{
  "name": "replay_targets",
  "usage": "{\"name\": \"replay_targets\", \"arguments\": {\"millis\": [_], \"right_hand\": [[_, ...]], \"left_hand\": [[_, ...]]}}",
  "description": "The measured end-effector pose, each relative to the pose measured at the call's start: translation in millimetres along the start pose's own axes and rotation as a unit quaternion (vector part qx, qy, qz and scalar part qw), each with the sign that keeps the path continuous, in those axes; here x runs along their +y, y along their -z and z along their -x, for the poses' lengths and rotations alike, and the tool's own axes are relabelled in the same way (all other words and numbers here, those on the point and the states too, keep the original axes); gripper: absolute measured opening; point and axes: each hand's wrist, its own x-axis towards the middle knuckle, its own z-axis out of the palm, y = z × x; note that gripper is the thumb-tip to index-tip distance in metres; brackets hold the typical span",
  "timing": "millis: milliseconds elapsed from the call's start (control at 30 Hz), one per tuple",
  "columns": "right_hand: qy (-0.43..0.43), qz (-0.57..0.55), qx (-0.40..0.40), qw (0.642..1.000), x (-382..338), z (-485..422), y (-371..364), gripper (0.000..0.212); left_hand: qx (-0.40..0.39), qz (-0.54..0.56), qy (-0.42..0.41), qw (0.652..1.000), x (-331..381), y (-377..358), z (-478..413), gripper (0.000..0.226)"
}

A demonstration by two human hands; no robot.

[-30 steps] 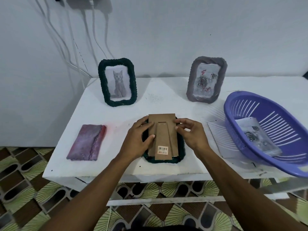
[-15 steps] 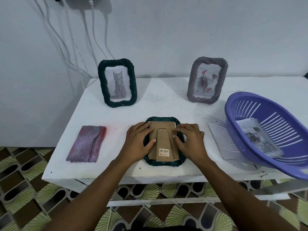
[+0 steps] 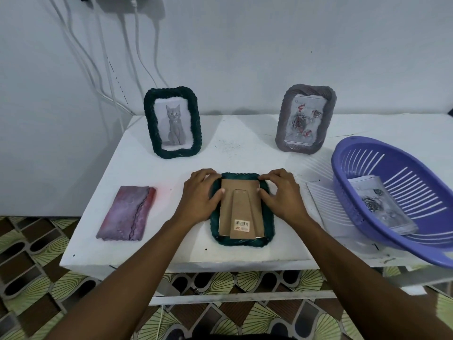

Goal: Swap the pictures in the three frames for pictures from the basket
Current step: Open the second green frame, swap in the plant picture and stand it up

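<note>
**Task item.** The face-down frame (image 3: 269,218) lies flat at 6 o'clock on the white table (image 3: 245,148), near the front edge. Its rim is dark green with a twisted, rope-like texture and rounded corners. A brown cardboard backing (image 3: 240,184) sits in the rear opening. A narrower cardboard easel leg (image 3: 241,209) lies flat on the backing and carries a barcode label (image 3: 242,225) near its lower end.

**Hands.** The left hand (image 3: 198,196) covers the frame's 10 o'clock corner. Its fingers are curled together over the rim, and its thumb tip is on the left edge of the backing. The right hand (image 3: 282,196) covers the 2 o'clock corner in the same way, with bent fingers on the rim and the thumb on the right edge of the backing.

**Other task items.**
- A matching green frame (image 3: 172,122) stands at 11 o'clock and holds a grey cat picture.
- A grey frame (image 3: 305,119) stands at 1 o'clock and holds a rose picture.
- The purple slotted basket (image 3: 367,204) sits at 3 o'clock, tilted, with a stack of pictures (image 3: 381,207) inside.

**Limits of view.**
- The front of the flat frame and any picture in it are hidden.
- The hands conceal both upper corners of the frame.
- The label text is too small to read.
- The basket's right side runs out of view.
- The number of pictures in the stack cannot be determined.
- A white sheet (image 3: 323,212) is partly covered by the basket.
- A pink cloth (image 3: 127,213) lies folded at 8 o'clock.
</note>
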Motion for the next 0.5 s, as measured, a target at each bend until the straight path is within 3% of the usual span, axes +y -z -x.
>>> {"name": "replay_targets", "arguments": {"millis": [267,500], "right_hand": [[-0.007,0.04,-0.053,0.998,5,-10,1,0.036],[0.008,0.017,-0.057,0.998,9,-12,3,0.026]], "left_hand": [[-0.04,-0.003,0.028,0.999,-6,-1,-15,0.054],[-0.065,-0.006,0.022,0.998,-5,2,-18,0.039]]}}
